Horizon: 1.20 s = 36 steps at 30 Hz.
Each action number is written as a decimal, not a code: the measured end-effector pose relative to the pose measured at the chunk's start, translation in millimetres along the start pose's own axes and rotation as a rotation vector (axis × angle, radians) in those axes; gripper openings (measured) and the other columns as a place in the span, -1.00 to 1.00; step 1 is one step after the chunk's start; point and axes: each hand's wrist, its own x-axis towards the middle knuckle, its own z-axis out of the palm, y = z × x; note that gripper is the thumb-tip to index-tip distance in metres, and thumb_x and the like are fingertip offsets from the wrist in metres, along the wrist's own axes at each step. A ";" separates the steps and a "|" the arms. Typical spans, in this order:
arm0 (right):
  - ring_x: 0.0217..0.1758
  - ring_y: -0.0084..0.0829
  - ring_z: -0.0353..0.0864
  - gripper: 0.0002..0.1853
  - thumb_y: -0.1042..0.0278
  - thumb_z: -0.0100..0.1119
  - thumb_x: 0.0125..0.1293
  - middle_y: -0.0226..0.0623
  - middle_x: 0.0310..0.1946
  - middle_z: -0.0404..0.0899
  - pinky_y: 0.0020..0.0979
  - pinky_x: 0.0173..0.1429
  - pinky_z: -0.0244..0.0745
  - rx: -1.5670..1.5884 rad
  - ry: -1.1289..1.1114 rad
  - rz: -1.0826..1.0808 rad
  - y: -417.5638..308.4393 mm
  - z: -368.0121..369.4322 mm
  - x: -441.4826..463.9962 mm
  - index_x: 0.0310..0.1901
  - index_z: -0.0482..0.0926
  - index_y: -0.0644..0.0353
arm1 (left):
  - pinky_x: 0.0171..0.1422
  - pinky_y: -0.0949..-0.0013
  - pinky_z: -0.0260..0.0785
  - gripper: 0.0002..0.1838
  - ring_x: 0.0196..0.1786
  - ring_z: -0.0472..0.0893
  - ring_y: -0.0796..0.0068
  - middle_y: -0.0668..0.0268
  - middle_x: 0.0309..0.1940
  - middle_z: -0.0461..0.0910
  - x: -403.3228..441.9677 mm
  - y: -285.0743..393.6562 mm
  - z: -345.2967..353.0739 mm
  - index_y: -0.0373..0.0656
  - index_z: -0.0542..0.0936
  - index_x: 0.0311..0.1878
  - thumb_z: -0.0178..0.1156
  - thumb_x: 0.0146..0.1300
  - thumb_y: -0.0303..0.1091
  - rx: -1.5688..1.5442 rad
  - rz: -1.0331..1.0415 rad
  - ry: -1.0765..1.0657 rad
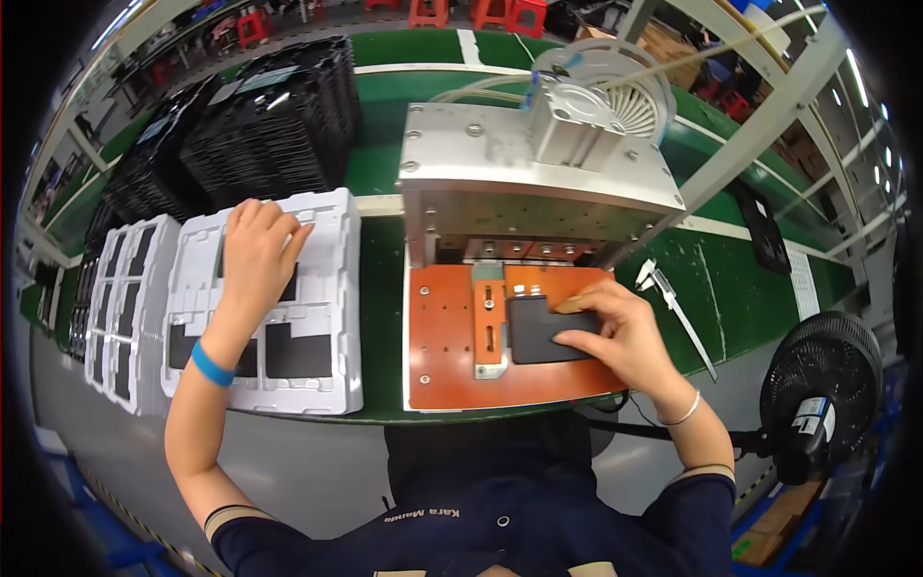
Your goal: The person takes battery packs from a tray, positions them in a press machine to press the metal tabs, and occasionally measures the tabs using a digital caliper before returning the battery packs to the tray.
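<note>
My right hand [620,332] pinches a flat black rectangular piece [538,332] between thumb and fingers at its right side. The piece lies on the orange base plate [437,365] of a metal press [538,183], against an orange stop block [488,327]. Over a white molded tray [346,288], my left hand [260,245] is held with loosely bent fingers, the thumb apart from them. Nothing shows in its grasp, though some fingertips are partly hidden. Flat black pieces [298,351] lie in the tray's compartments, some partly covered by my left hand and forearm.
Another white tray [130,308] stands at the left, with tall stacks of black trays [274,125] behind. A caliper [678,317] lies right of the press. A black fan [817,394] is at the right edge, and a dark object [760,231] lies on the green bench beyond.
</note>
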 end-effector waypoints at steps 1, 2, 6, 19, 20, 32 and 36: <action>-0.21 -0.37 0.59 -0.71 0.43 0.50 0.03 -0.30 -0.25 0.59 -0.40 -0.14 0.52 -0.162 0.029 -0.131 -7.8 3.7 2.9 -0.17 0.70 0.26 | -0.11 0.20 0.34 -0.77 -0.41 0.46 0.25 0.32 -0.62 0.41 5.2 10.0 -8.1 -0.18 0.56 -0.50 0.34 0.20 -0.32 -0.106 -0.062 0.007; -0.17 -0.34 0.53 -0.76 0.49 0.52 -0.03 -0.29 -0.26 0.59 -0.39 -0.07 0.45 -0.180 0.042 -0.061 -11.8 10.5 2.0 -0.27 0.71 0.24 | -0.29 0.26 0.35 -0.79 -0.50 0.43 0.26 0.31 -0.64 0.38 8.9 20.6 -16.1 -0.18 0.56 -0.48 0.36 0.18 -0.35 -0.211 -0.126 0.011; -0.16 -0.29 0.49 -0.74 0.47 0.49 -0.02 -0.32 -0.25 0.60 -0.34 -0.01 0.40 -0.427 0.064 -0.267 -6.6 14.5 10.7 -0.25 0.68 0.21 | -0.64 0.41 0.01 -0.54 -0.72 0.23 0.46 0.42 -0.73 0.19 22.1 74.0 -45.1 -0.06 0.34 -0.60 0.44 0.15 -0.13 -0.314 0.351 0.172; -0.05 -0.29 0.50 -0.67 0.56 0.25 0.06 -0.32 -0.12 0.55 -0.27 0.04 0.39 -0.551 0.054 -0.448 -4.5 34.9 22.3 -0.07 0.61 0.22 | 0.08 0.16 0.43 -0.60 -0.03 0.56 0.24 0.22 -0.03 0.51 16.5 126.9 -1.7 -0.10 0.60 -0.14 0.37 0.04 -0.06 -1.067 0.469 -0.170; -0.05 -0.29 0.50 -0.67 0.56 0.25 0.06 -0.32 -0.12 0.55 -0.27 0.04 0.39 -0.554 0.051 -0.436 -6.9 35.2 22.9 -0.07 0.61 0.22 | 0.08 0.16 0.42 -0.61 -0.04 0.56 0.24 0.22 -0.04 0.51 15.7 126.2 0.9 -0.10 0.60 -0.15 0.37 0.02 -0.08 -1.091 0.443 -0.166; 0.05 -0.27 0.39 -0.59 0.48 0.32 0.06 -0.38 0.01 0.49 -0.33 0.10 0.33 -0.654 0.017 -0.374 -6.9 33.6 18.0 0.01 0.68 0.00 | 0.09 0.16 0.40 -0.68 -0.06 0.58 0.25 0.24 -0.09 0.55 14.3 128.0 2.7 -0.07 0.61 -0.18 0.37 -0.02 -0.19 -1.132 0.387 -0.208; 0.09 -0.23 0.43 -0.56 0.45 0.38 0.05 -0.29 0.10 0.48 -0.30 0.14 0.35 -0.522 0.089 -0.267 -14.8 26.7 11.0 0.05 0.64 0.12 | 0.14 0.14 0.35 -0.72 -0.06 0.57 0.25 0.26 -0.09 0.59 11.8 126.2 0.5 -0.05 0.61 -0.18 0.33 0.04 -0.20 -1.091 0.379 -0.214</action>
